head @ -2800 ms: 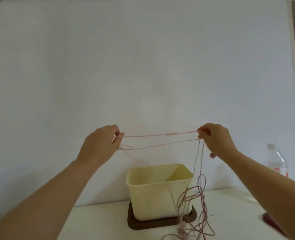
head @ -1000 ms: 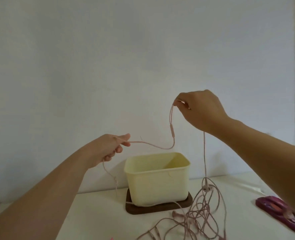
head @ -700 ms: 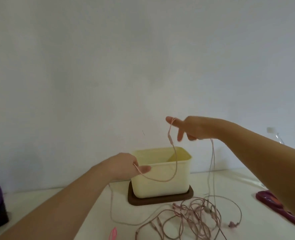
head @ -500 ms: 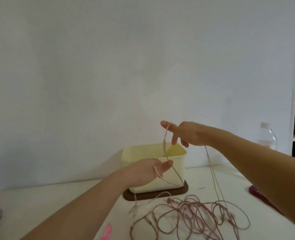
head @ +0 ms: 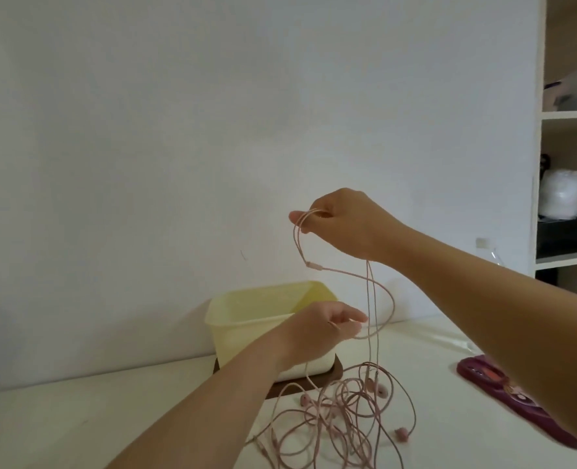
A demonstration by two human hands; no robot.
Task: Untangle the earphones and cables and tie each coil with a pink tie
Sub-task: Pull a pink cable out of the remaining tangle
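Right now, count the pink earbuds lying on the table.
3 earbuds show plainly: one left of the tangle by the brown base, one at its far right, one at its near right. More may hide among the loops.

Matt pale-yellow plastic tub (head: 246, 319) on dark wooden base (head: 334, 372); thin smooth pink cables (head: 348, 418).

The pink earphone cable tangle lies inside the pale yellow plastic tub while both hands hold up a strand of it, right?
Not quite: the head view shows the pink earphone cable tangle on the white table, in front of the pale yellow plastic tub, not inside it. The right hand and left hand do both hold up a strand.
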